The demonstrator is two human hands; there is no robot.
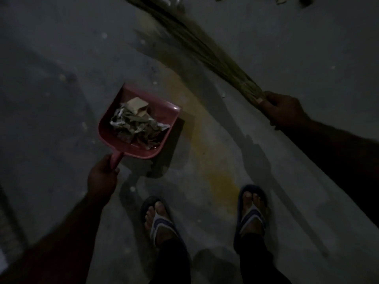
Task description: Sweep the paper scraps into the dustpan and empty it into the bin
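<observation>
A pink dustpan (108, 128) is held just above the dim concrete floor, its open mouth toward the upper right. A heap of crumpled paper scraps (136, 121) fills it. My left hand (103, 177) grips its short handle from below. My right hand (284, 110) holds the bound end of a straw broom (196, 44), whose bristles stretch up and left across the floor. More paper scraps (285, 0) lie at the top edge. No bin is in view.
My two feet in flip-flops (162, 220) (251, 212) stand at the bottom centre. A yellowish stain (221, 181) runs across the floor between dustpan and feet. Small white specks (104, 35) dot the floor. A dark edge shows at far left.
</observation>
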